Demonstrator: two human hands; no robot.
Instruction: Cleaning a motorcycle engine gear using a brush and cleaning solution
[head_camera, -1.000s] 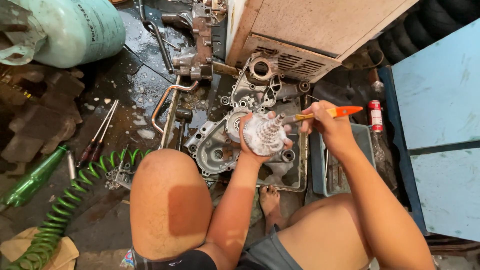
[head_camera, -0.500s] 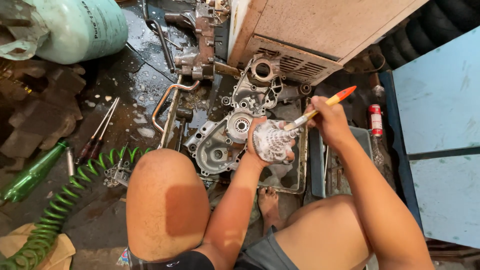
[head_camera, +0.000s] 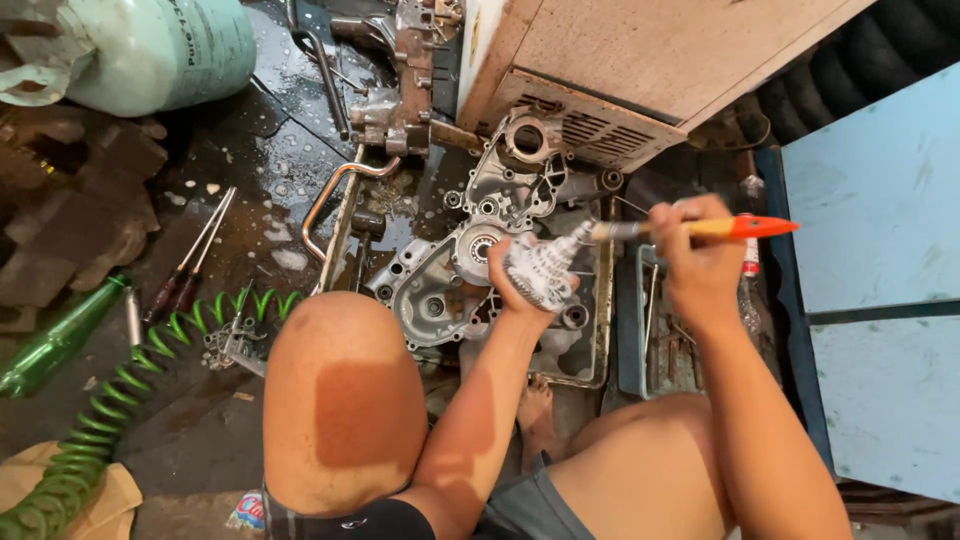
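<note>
Two hands: left hand (head_camera: 515, 285) grips metal part (head_camera: 545, 268), brush (head_camera: 690, 229) touching.

Repair workshop: engine casings (head_camera: 470, 255), screwdrivers (head_camera: 190, 265)

Left hand (head_camera: 522, 285) grips a small soapy metal part (head_camera: 545, 268), held above a grey engine case (head_camera: 440, 280) lying in a metal tray (head_camera: 604, 300). Right hand (head_camera: 700, 262) holds an orange-handled paintbrush (head_camera: 690, 229), bristles touching the part. Wet floor at left: green coiled hose (head_camera: 120, 385), two screwdrivers (head_camera: 190, 262), green bottle (head_camera: 55, 335); pale green gas cylinder (head_camera: 150, 50) at top left.
</note>
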